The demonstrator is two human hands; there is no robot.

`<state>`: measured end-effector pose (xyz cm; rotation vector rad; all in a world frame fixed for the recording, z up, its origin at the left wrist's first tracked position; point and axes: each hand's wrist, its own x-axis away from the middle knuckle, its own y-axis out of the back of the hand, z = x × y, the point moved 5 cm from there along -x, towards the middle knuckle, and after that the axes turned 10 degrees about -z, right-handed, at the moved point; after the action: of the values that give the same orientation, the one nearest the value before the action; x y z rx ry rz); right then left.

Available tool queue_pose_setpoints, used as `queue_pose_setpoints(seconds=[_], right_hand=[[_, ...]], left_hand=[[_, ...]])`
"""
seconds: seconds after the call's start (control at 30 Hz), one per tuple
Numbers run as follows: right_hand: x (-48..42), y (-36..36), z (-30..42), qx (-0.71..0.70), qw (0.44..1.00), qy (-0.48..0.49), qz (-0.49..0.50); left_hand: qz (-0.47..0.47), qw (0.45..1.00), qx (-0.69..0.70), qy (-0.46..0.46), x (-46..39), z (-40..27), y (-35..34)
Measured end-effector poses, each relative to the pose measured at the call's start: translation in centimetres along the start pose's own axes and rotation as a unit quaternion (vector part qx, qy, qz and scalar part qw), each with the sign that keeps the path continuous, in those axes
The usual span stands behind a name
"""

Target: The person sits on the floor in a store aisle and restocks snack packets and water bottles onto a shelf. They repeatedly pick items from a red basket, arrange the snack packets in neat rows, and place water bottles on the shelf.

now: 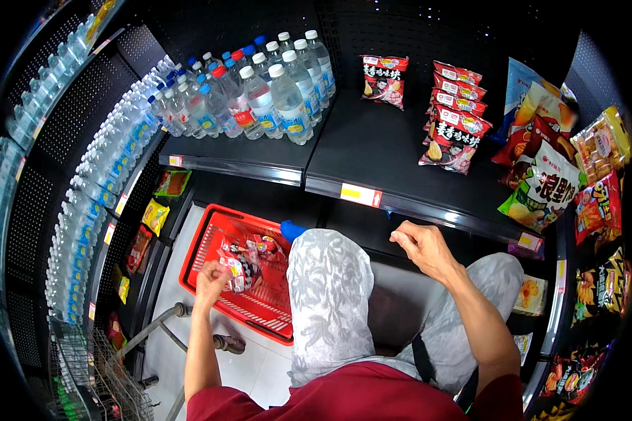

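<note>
My left hand [211,283] is inside the red plastic shopping basket [263,320], its fingers closed at the left edge of a red-and-white snack bag [238,267]. Another red snack bag [267,245] lies beside it in the basket. To the right, my right hand [424,246] hovers before the shelf's front edge with curled fingers and nothing visible in them. On the black shelf [371,142] above, a row of several matching red snack bags [454,139] stands one behind another. A single bag [384,79] of the same kind stands farther left.
Several clear drink bottles [289,108] crowd the shelf's left half. Tall stacks of bottled water [105,158] curve along the left. More snack bags [545,184] fill the right side. A wire shopping cart [100,373] stands at lower left. My knee [329,263] is against the basket's right side.
</note>
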<state>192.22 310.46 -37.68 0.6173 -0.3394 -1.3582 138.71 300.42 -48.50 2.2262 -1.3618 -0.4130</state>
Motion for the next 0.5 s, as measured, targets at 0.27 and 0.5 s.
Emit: queue_pose_setpoints(seconds=[0.27,0.5], right_hand=[[-0.2,0.6,-0.7,-0.21,0.976,-0.06,-0.003],[-1.3,1.9,-0.9,-0.309,0.948,-0.078,0.012]], left_hand=[[0.029,0.929,0.37,0.002,0.1,-17.5,-1.6],[0.09,0.928,0.335,-0.136,-2.0,-28.9,-5.2]])
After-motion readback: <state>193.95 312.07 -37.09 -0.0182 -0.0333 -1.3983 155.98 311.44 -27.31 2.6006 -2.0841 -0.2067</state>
